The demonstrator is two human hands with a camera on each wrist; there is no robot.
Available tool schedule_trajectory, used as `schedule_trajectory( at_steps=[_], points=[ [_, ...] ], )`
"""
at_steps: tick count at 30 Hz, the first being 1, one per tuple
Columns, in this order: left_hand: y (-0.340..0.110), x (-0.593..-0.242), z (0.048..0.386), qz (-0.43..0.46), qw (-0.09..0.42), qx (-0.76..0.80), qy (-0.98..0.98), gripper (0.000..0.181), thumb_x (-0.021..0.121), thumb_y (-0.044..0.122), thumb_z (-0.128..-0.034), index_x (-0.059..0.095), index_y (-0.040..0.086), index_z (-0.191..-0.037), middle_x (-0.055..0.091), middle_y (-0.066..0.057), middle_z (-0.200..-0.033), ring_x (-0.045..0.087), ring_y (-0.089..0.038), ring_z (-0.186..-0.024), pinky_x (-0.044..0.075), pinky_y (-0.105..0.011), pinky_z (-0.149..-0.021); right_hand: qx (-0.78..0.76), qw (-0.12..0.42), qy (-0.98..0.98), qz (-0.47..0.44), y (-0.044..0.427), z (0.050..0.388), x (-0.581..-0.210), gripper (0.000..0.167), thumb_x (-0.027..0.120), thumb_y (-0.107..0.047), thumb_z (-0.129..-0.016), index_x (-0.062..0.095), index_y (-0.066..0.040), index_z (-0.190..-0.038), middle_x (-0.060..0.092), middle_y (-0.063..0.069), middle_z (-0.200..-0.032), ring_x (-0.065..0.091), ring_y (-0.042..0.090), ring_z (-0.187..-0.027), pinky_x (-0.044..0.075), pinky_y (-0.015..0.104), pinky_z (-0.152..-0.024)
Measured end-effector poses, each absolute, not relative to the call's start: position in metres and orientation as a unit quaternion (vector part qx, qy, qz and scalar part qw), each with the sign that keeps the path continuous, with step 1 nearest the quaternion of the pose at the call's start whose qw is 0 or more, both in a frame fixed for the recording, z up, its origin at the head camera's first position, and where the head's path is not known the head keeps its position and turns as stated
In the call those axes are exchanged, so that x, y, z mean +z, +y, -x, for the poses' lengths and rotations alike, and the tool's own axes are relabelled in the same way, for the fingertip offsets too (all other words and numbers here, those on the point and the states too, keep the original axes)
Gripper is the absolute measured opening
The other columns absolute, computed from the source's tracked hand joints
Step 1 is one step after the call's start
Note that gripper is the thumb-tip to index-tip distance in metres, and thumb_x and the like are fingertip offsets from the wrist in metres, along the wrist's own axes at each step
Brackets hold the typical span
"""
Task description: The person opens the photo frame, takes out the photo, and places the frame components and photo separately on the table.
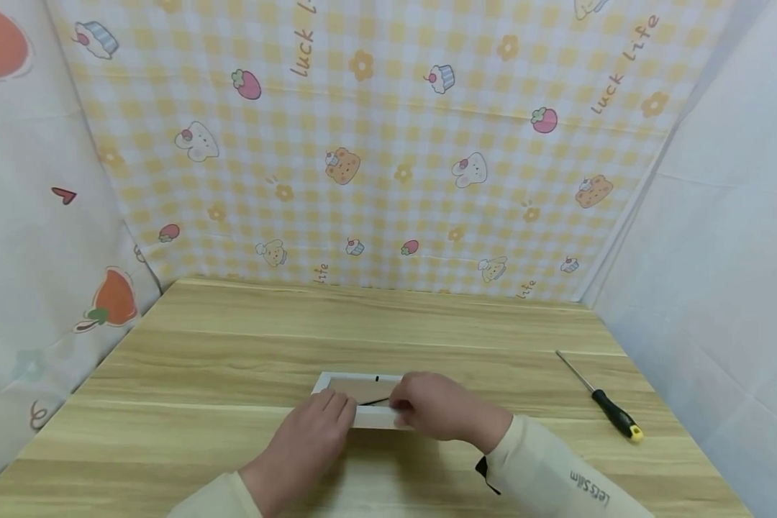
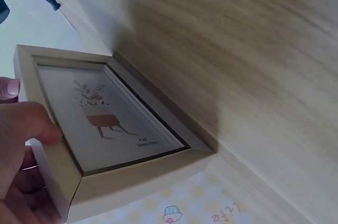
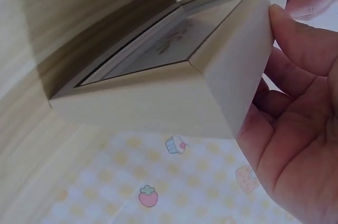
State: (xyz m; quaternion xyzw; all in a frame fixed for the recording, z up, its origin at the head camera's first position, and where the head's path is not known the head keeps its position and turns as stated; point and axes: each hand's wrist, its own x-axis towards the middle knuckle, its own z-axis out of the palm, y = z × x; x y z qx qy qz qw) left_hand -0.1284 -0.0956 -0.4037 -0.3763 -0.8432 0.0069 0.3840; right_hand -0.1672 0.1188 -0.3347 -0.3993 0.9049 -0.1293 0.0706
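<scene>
A white picture frame (image 1: 377, 419) stands tilted on the table, its brown back (image 1: 356, 388) showing in the head view. A small black tab (image 1: 377, 378) sits at its far rim, and a thin dark line crosses the back near the right fingers. My left hand (image 1: 311, 432) grips the near edge at the left, thumb (image 2: 45, 126) on the front side. My right hand (image 1: 437, 404) holds the same edge at the right; its fingertips are partly hidden. Behind the frame's glass, the left wrist view shows a printed plant-pot picture (image 2: 103, 113).
A screwdriver (image 1: 611, 414) with a black and yellow handle lies on the wood-grain table (image 1: 233, 345) at the right. A yellow checked cloth (image 1: 388, 144) hangs at the back, with white cloths on both sides.
</scene>
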Motion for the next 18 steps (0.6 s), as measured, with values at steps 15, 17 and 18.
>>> schedule_trajectory(
  at_steps=[15,17,18],
  points=[
    [-0.089,-0.396,0.141,0.371,0.415,0.033,-0.83,0.022,0.032,-0.006,-0.084,0.053,0.002,-0.085,0.051,-0.007,-0.074,0.051,-0.02,-0.068,0.043,-0.029,-0.057,-0.138,0.089,0.906,0.39,0.122,0.175,-0.328,0.004,0.068,-0.009,-0.089,0.07,-0.005,-0.09,0.063,-0.002,-0.085,0.051,0.005,-0.073,0.046,0.023,-0.068],
    [-0.089,-0.396,0.143,0.366,0.416,0.042,-0.831,0.022,0.032,-0.005,-0.0843,0.052,0.002,-0.084,0.05,-0.007,-0.073,0.05,-0.02,-0.067,0.042,-0.028,-0.057,-0.143,0.092,0.903,0.394,0.123,0.177,-0.327,0.003,0.068,-0.008,-0.089,0.068,-0.006,-0.087,0.061,-0.003,-0.083,0.049,0.005,-0.071,0.044,0.022,-0.066],
    [-0.088,-0.396,0.144,0.365,0.415,0.043,-0.832,0.021,0.032,-0.006,-0.0844,0.052,0.002,-0.084,0.05,-0.007,-0.074,0.05,-0.02,-0.067,0.043,-0.028,-0.057,-0.145,0.093,0.902,0.397,0.122,0.178,-0.327,0.004,0.067,-0.008,-0.089,0.068,-0.006,-0.086,0.06,-0.005,-0.082,0.048,0.005,-0.069,0.043,0.022,-0.065]
  ],
)
